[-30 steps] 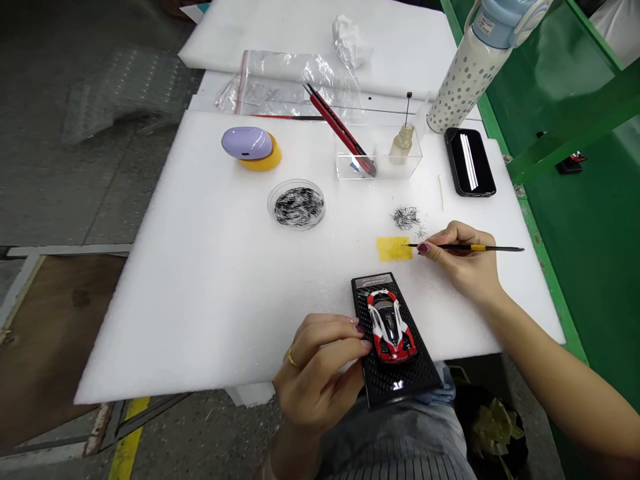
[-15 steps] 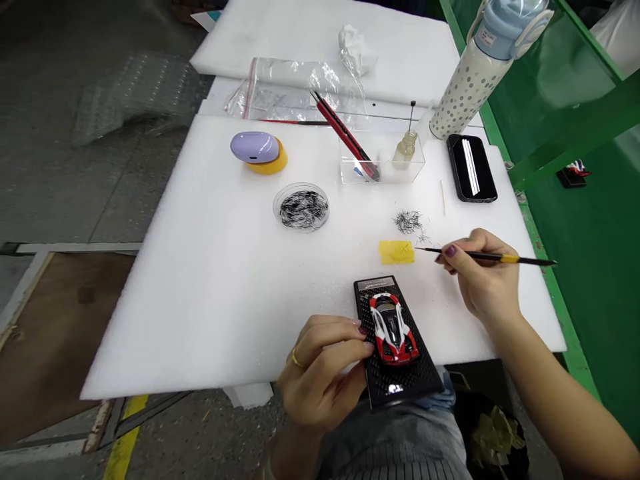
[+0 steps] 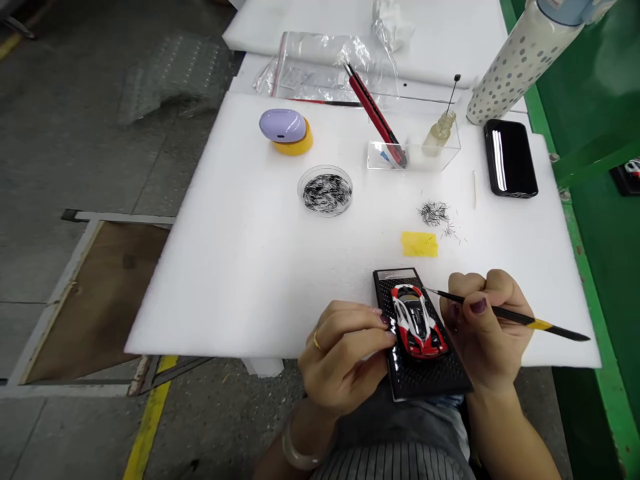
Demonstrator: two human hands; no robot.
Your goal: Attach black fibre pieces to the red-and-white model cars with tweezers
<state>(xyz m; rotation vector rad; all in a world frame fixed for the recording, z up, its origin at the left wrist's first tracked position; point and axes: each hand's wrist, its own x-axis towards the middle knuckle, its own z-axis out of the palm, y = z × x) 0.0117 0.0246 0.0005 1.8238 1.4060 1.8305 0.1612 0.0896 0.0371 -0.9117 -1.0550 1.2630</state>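
white foam sheet: left hand grips red-white model car; right hand pinches brush.

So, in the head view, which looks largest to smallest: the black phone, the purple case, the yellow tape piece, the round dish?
1. black phone
2. round dish
3. purple case, close to the dish in size, so that order is unsure
4. yellow tape piece
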